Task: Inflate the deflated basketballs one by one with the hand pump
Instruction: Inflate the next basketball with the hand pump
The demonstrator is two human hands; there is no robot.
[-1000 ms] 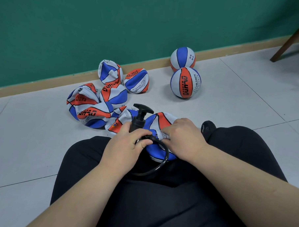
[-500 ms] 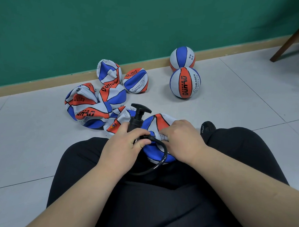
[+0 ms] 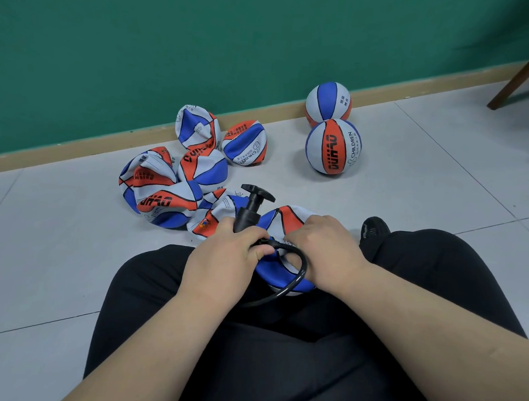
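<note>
Person in black trousers sits on tiled floor [image 3: 58, 252], flat ball [image 3: 286, 222] in lap betw. the knees. L hand [image 3: 224, 259]: fingers wrapped round barrel of black hand pump [image 3: 250, 212], which stands upright, T-handle on top. R hand [image 3: 324, 248]: fingers curled onto the flat ball where the black hose [image 3: 296, 277] ends; fingertips hidden. All balls orange/blue/white. 2 round ones by the green wall [image 3: 173, 44], near round ball [image 3: 333, 146] just in front of far round ball [image 3: 328, 103]. Approx. 6 flat ones in a heap [image 3: 166, 205] left of pump; they overlap, so count unsure. Near round ball reads "DUHAO" and "CHILDREN".
</note>
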